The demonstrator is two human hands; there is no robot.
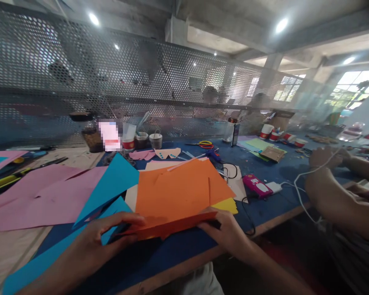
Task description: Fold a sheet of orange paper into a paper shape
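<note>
A folded strip of orange paper [175, 226] is stretched between my two hands near the table's front edge. My left hand [106, 235] pinches its left end between thumb and fingers. At the other end, my right hand [226, 229] grips it, thumb below and fingers on top. Just behind the strip lie larger orange sheets [175, 188], over white and yellow paper [227, 205]. Blue paper pieces [112, 182] lie to the left, partly behind my left hand and forearm.
Pink sheets [58, 192] cover the left side. Yellow-and-red scissors [204, 144], a blue glue gun [214, 155], a magenta device [256, 185] with a cable, and paper cups [156, 140] stand or lie farther back. Another person's arms [329, 192] rest at right. A perforated metal screen [172, 82] closes the back.
</note>
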